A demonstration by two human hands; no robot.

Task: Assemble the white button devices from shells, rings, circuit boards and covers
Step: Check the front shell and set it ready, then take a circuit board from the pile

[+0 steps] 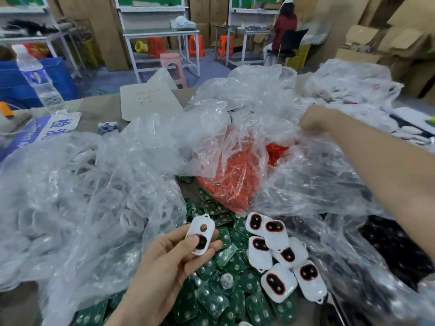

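My left hand point(169, 257) holds a white shell point(201, 234) between thumb and fingers; the shell has two oval holes, the lower one dark. My right hand point(313, 120) reaches far forward into a clear plastic bag point(306, 161), its fingers hidden in the plastic. A bag of red rings point(231, 177) lies in the middle. Green circuit boards point(216, 300) are heaped under my left hand. Several white shells fitted with red rings point(277, 252) lie to the right of the boards.
Crumpled clear bags of white parts point(82, 184) fill the left of the table. A water bottle point(40, 78) stands at the far left. A cardboard sheet point(148, 100) lies behind the bags. Dark parts in plastic point(388, 243) lie at the right. A seated person point(284, 31) is far back.
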